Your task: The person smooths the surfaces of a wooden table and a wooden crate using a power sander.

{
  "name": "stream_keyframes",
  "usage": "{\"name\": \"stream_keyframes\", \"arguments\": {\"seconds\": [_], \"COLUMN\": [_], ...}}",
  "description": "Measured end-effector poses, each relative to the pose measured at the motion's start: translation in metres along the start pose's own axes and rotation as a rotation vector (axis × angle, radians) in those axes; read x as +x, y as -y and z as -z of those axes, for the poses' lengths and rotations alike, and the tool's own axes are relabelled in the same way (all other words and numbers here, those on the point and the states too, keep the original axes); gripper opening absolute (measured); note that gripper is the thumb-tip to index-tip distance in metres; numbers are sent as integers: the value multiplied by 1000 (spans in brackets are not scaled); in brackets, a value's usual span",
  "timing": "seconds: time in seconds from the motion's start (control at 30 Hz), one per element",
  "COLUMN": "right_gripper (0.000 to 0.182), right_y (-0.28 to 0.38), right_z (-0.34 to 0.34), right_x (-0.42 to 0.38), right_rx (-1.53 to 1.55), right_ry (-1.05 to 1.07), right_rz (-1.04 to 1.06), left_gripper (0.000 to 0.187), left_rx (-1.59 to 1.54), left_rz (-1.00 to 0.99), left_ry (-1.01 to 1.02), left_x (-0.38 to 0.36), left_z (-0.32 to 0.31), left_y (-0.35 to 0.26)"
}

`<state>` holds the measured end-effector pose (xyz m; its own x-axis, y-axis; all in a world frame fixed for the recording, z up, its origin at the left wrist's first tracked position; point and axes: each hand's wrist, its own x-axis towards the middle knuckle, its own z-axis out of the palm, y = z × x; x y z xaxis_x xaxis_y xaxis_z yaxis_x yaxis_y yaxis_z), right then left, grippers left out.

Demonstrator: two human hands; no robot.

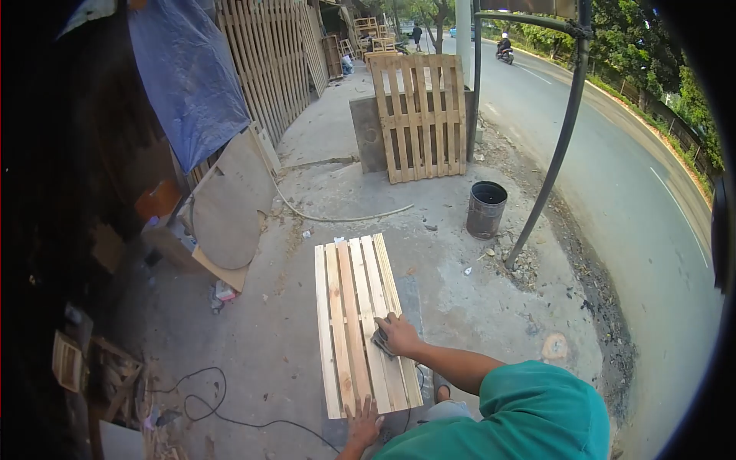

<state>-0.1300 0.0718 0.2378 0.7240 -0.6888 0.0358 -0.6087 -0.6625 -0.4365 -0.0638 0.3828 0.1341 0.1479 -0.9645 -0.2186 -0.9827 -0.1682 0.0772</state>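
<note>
A pale slatted wooden panel (349,307) lies lengthwise in front of me, its several slats running away from my body. My right hand (399,333) is wrapped over a dark palm sander (381,344), which rests on the right-hand slats around mid-length. At the panel's near end my left hand (363,422) lies flat with fingers spread, pressing on the wood and holding nothing. My right hand hides most of the sander's top.
A black cord (222,395) trails over the concrete at left. Ahead stand a wooden pallet (418,123) and a dark metal bucket (487,211). A bent pole (556,153) rises beside the road (606,146). Wood scraps (115,383) lie at lower left.
</note>
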Motion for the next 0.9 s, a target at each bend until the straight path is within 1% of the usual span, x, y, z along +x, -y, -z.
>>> {"name": "stream_keyframes", "arguments": {"seconds": [0.03,0.13,0.23,0.3,0.4,0.43,0.53,0.63,0.73,0.83,0.9], "right_gripper": [54,54,53,53,53,48,42,51,51,53,54], "right_y": [8,30,34,33,17,12,2,-17,-16,-2,3], "right_z": [-2,12,13,12,2,1,5,-2,-3,-1,-4], "right_x": [-24,-95,-148,-167,-145,-130,-80,-42,-49,-83,-109], "right_rx": [-17,22,7,-11,-22,-36,-21,2,-37,-26,-48], "right_ry": [-10,49,71,67,-36,-40,-116,-135,-140,-93,-71], "right_rz": [11,-17,-38,-57,-146,-194,-300,-340,-330,-370,-372], "left_gripper": [70,72,74,75,77,77,77,78,78,77,75], "left_rx": [-38,-291,-158,-154,-166,-174,-193,-226,-230,-171,-181], "left_rz": [12,29,38,46,54,55,41,33,31,54,53], "left_ry": [6,-110,-105,-73,-32,-23,-6,0,-26,20,-38], "left_x": [-8,-12,-11,-10,-10,-6,-6,-7,-7,-6,-5], "left_z": [-8,-23,-26,-25,-31,-32,-31,-28,-29,-28,-29], "left_y": [9,28,25,23,25,27,30,32,32,30,30]}}
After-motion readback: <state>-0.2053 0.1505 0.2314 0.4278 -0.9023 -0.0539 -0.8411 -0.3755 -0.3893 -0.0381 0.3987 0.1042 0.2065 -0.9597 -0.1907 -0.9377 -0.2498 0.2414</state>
